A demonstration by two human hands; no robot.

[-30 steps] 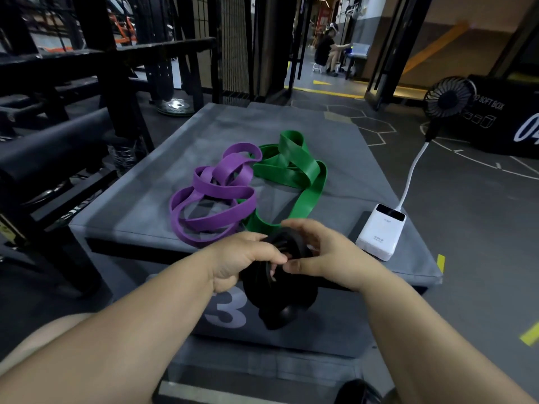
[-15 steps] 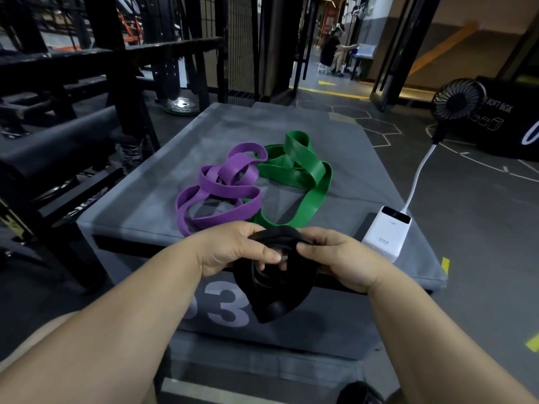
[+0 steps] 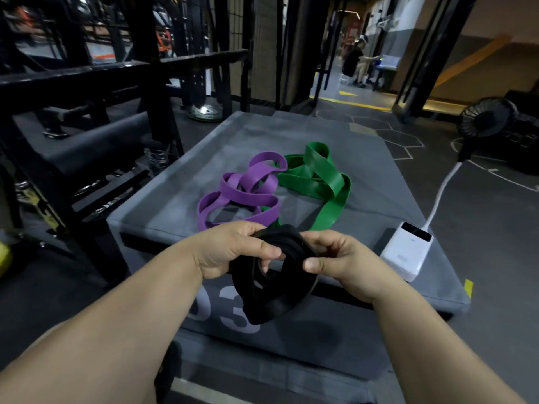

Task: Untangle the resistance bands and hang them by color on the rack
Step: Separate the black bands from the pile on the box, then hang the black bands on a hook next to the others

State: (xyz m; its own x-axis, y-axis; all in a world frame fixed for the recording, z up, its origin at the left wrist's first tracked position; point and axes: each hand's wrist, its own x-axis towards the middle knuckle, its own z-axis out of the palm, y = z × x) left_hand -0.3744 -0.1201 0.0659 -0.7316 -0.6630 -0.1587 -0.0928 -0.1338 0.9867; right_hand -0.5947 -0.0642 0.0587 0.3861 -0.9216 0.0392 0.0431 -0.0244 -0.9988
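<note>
This is a gym. Just beyond the grip on the black resistance band [image 3: 274, 287], a purple resistance band [image 3: 239, 193] and a green resistance band [image 3: 320, 176] lie on a grey padded plyo box [image 3: 291, 135] numbered 03. Left of the grip stands a black steel rack [image 3: 151, 68] with a padded roller [image 3: 96, 141]; far beyond, a weight plate [image 3: 207, 110] lies on dark flooring [image 3: 481, 228] with white hexagon lines.

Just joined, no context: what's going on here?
A person holds a bunched black band, pinched by the left-hand grip and the right-hand grip, just in front of the grey box. The purple band and green band lie overlapping on the box top, not yet hung. A white power bank sits at its right edge.
</note>
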